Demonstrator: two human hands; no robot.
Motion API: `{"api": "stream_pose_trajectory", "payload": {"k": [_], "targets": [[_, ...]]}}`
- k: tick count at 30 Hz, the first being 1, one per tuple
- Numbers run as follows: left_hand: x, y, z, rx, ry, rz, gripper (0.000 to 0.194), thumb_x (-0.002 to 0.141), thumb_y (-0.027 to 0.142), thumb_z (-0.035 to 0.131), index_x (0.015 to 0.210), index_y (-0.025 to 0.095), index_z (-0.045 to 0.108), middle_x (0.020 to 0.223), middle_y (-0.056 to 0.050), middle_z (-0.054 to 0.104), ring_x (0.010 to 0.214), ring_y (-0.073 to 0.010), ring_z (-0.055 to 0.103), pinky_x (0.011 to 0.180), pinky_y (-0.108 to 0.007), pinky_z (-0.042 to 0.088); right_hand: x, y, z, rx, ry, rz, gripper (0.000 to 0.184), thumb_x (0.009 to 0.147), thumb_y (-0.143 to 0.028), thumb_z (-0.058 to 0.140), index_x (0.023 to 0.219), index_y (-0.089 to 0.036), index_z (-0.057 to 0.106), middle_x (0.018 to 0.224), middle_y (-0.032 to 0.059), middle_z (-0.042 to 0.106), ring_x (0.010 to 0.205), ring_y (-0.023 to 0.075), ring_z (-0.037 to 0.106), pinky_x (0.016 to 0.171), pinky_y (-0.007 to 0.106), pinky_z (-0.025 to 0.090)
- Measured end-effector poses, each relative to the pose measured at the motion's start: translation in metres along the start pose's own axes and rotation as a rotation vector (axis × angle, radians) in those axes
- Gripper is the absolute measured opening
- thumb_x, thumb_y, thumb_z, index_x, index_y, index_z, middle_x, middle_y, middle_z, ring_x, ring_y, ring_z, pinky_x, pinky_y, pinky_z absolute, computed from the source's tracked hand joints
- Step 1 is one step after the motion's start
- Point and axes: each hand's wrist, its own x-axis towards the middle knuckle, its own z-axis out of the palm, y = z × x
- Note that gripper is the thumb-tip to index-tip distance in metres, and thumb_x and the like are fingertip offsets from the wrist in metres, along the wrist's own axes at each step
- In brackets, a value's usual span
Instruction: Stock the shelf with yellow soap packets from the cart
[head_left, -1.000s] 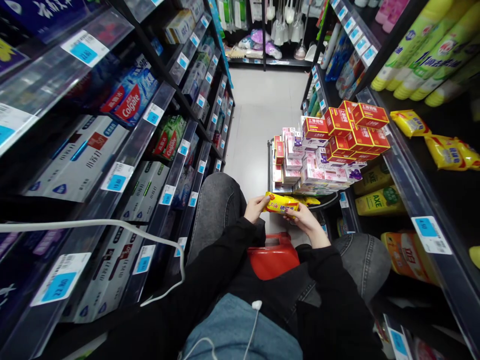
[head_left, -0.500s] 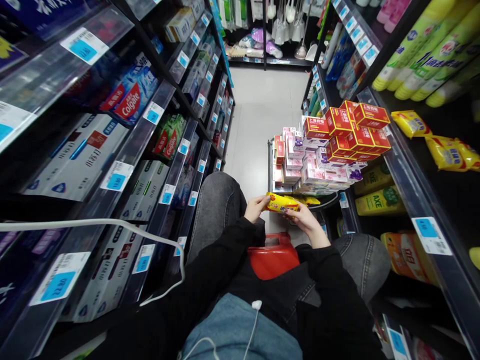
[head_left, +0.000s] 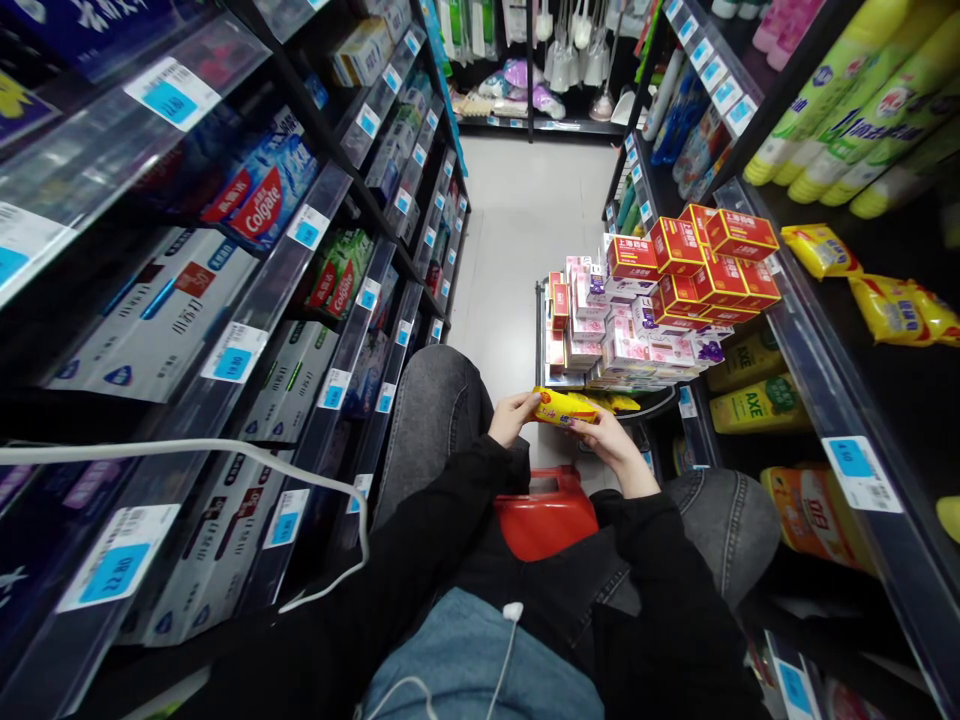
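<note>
Between my hands is a yellow soap packet (head_left: 566, 407) with red and dark print, held lengthwise above my lap. My left hand (head_left: 513, 418) pinches its left end. The fingers of my right hand (head_left: 609, 440) close on its right end from below. Just beyond it, more yellow packets (head_left: 619, 403) lie at the near edge of a stack of boxes. That stack has red soap boxes (head_left: 742, 234) on top of white and pink boxes (head_left: 630, 340).
A red plastic stool (head_left: 547, 515) shows between my legs. Shelves with toothpaste boxes (head_left: 150, 310) line the left. On the right shelf lie yellow packets (head_left: 892, 305) near green-yellow bottles (head_left: 832, 110). A white cable (head_left: 225, 445) crosses at left. Pale floor (head_left: 510, 210) runs ahead.
The yellow soap packet has tipped slightly in my hands, so its front faces a little differently. Both hands stay almost in place.
</note>
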Motion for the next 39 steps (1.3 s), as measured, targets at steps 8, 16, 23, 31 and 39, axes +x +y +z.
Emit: {"api": "stream_pose_trajectory", "payload": {"k": [8,16,23,31,39], "targets": [[-0.0007,0.0003,-0.0001,0.002,0.006,-0.005,0.062,0.051,0.061,0.08,0.081,0.007,0.074,0.081,-0.011,0.072,0.078,-0.0231,0.067,0.076,-0.037,0.056,-0.0005,-0.001,0.0007,-0.021,0.007,-0.017,0.052,0.043,-0.024,0.088,0.089,-0.018,0.064,0.082,0.0006,0.069,0.073,0.0155,0.063,0.074,0.029,0.051],[-0.0004,0.0,-0.0005,-0.014,-0.006,-0.019,0.064,0.053,0.061,0.08,0.084,0.006,0.074,0.082,-0.013,0.072,0.08,-0.0251,0.068,0.077,-0.04,0.056,-0.0009,-0.0016,0.0022,-0.015,0.022,-0.006,0.057,0.042,-0.024,0.088,0.092,-0.019,0.062,0.083,0.0011,0.069,0.076,0.0173,0.064,0.078,0.032,0.052],[-0.0014,0.0009,0.0002,-0.029,0.003,-0.023,0.063,0.051,0.061,0.081,0.082,0.007,0.074,0.081,-0.013,0.072,0.077,-0.0232,0.068,0.076,-0.039,0.056,-0.0015,-0.0021,0.0031,-0.028,0.032,-0.021,0.056,0.042,-0.024,0.088,0.091,-0.02,0.062,0.083,0.0009,0.069,0.077,0.0181,0.064,0.079,0.033,0.052],[-0.0007,0.0003,-0.0003,-0.023,-0.023,-0.023,0.065,0.053,0.062,0.079,0.087,0.006,0.074,0.085,-0.015,0.072,0.085,-0.0278,0.068,0.079,-0.042,0.055,-0.0022,-0.0022,0.0044,-0.056,0.017,-0.04,0.055,0.042,-0.027,0.088,0.091,-0.021,0.063,0.084,0.0025,0.069,0.077,0.0194,0.063,0.076,0.034,0.052],[-0.0012,0.0018,0.0004,-0.021,-0.023,-0.027,0.064,0.053,0.063,0.079,0.085,0.007,0.074,0.085,-0.015,0.073,0.085,-0.0271,0.068,0.08,-0.041,0.055,-0.0037,-0.0036,0.0048,-0.056,0.031,-0.036,0.054,0.043,-0.024,0.087,0.091,-0.02,0.063,0.083,0.0018,0.069,0.077,0.0184,0.062,0.078,0.033,0.051]]}}
